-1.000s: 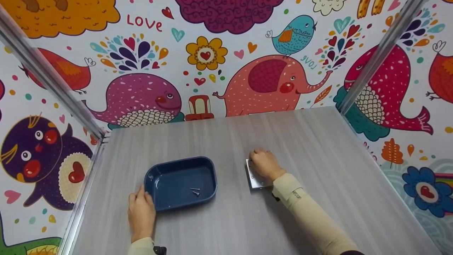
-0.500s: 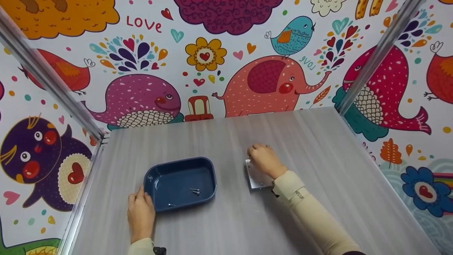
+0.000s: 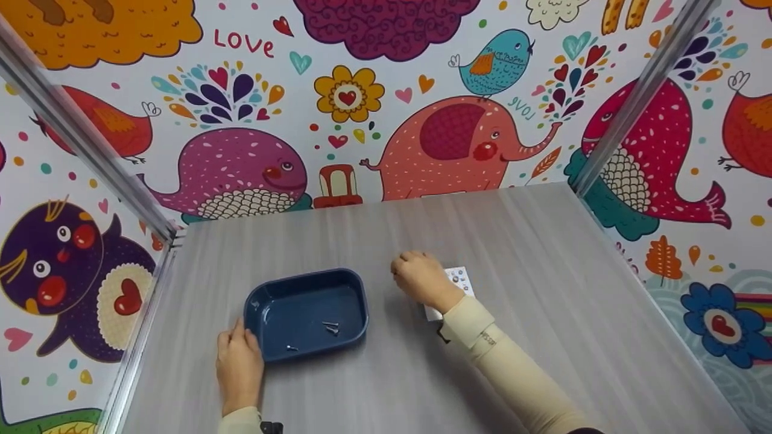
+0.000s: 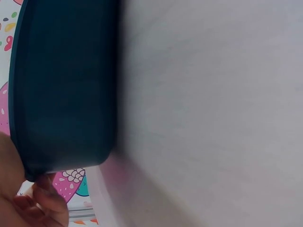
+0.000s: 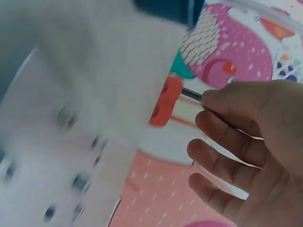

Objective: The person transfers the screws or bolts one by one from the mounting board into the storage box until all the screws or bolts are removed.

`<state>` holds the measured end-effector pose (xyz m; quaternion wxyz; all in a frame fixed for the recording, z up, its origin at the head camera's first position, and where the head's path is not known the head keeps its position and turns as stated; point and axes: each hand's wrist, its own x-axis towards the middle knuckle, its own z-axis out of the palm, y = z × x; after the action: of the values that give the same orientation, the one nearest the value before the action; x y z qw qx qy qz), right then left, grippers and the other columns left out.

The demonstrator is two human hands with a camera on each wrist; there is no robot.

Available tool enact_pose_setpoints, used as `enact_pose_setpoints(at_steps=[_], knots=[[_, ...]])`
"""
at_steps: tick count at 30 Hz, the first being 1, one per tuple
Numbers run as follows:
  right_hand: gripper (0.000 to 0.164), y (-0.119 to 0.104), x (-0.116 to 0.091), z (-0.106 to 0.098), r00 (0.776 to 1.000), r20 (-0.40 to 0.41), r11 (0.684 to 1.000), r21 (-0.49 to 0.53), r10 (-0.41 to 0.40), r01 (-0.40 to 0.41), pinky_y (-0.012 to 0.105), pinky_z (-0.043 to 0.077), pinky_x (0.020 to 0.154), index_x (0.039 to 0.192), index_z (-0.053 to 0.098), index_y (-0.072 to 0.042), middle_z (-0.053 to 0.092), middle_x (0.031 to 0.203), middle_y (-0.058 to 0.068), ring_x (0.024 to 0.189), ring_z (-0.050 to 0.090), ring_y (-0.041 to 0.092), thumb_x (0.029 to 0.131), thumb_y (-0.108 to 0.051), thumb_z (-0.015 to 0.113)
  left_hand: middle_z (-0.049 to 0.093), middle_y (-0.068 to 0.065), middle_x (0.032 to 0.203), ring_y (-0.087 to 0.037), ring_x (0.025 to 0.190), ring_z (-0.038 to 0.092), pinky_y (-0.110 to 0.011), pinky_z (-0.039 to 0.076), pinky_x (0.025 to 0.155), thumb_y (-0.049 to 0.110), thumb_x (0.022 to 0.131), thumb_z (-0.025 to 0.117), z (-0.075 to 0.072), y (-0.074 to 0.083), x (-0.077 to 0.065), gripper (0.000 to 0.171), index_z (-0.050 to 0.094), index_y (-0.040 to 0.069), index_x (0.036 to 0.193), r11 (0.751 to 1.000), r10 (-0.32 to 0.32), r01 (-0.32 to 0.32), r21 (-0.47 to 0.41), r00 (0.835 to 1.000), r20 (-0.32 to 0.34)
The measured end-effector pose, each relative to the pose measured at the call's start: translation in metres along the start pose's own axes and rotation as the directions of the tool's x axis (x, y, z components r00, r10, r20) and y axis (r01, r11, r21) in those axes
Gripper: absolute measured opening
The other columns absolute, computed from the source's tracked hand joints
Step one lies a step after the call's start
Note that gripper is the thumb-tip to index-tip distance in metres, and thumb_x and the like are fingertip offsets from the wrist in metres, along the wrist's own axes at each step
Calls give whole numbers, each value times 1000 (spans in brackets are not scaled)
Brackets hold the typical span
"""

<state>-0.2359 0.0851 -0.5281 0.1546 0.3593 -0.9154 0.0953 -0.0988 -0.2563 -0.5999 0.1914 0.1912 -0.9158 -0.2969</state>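
A left hand, fingers curled at the rim, grips a blue tray of screws toward the table's left edge. Above mid-table, the right hand pinches a threaded screw, other fingers spread, by a metal plate.

The word "LOVe" stands in red on the printed wall, at the upper left of the head view, its last letter written as a small e. Pale teal lettering stands on the same wall, right of the upper middle, between the blue bird and the elephant's trunk; it appears to be "love" turned backwards. Small dark lettering also runs across the pale right sleeve, lower right of centre, too small to read with certainty.
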Motion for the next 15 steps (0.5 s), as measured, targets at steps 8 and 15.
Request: enact_pose_setpoints(at_steps=[8, 15], knots=[[5, -48, 19, 8, 997, 26, 997, 8, -72, 72, 39, 53, 66, 92, 73, -13, 67, 88, 1, 80, 65, 21, 89, -17, 72, 51, -33, 117, -51, 101, 57, -59, 46, 87, 6, 104, 47, -1, 0, 0, 40, 50, -12, 139, 1000, -21, 21, 1, 999, 24], [9, -67, 23, 13, 987, 147, 998, 26, -63, 60, 37, 52, 70, 99, 74, -14, 67, 93, 0, 84, 64, 20, 94, -17, 66, 52, -34, 115, -52, 101, 57, -60, 46, 87, 5, 103, 49, -1, 1, 1, 39, 51, -12, 138, 1000, -8, 8, 1, 1000, 6]])
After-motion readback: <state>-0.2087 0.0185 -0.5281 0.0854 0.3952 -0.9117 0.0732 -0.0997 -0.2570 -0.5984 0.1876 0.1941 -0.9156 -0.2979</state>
